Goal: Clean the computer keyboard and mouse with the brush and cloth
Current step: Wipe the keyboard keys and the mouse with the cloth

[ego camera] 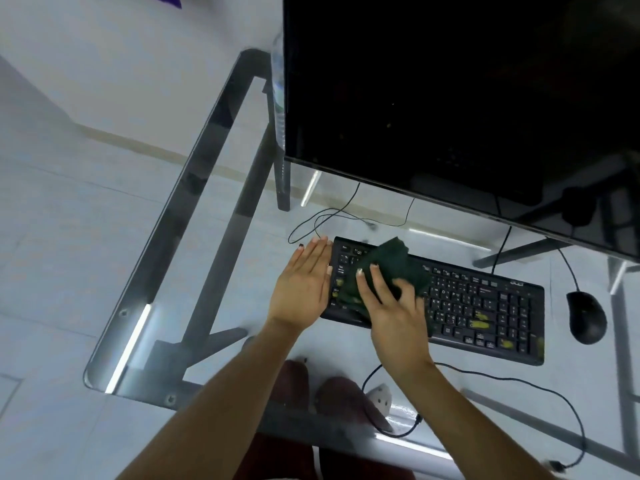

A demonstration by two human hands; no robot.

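A black keyboard [485, 310] lies on the glass desk [221, 258], with yellowish smudges on some right-hand keys. My right hand [391, 306] grips a dark green cloth [391, 265] and presses it onto the keyboard's left part. My left hand [304, 282] lies flat with straight fingers against the keyboard's left edge. A black mouse [587, 317] sits to the right of the keyboard, apart from both hands. No brush is in view.
A large dark monitor [450, 98] stands behind the keyboard and overhangs it. Thin black cables [332, 216] trail across the glass behind the keyboard, and another cable [540, 386] loops in front. Through the glass I see the metal frame, floor and my feet.
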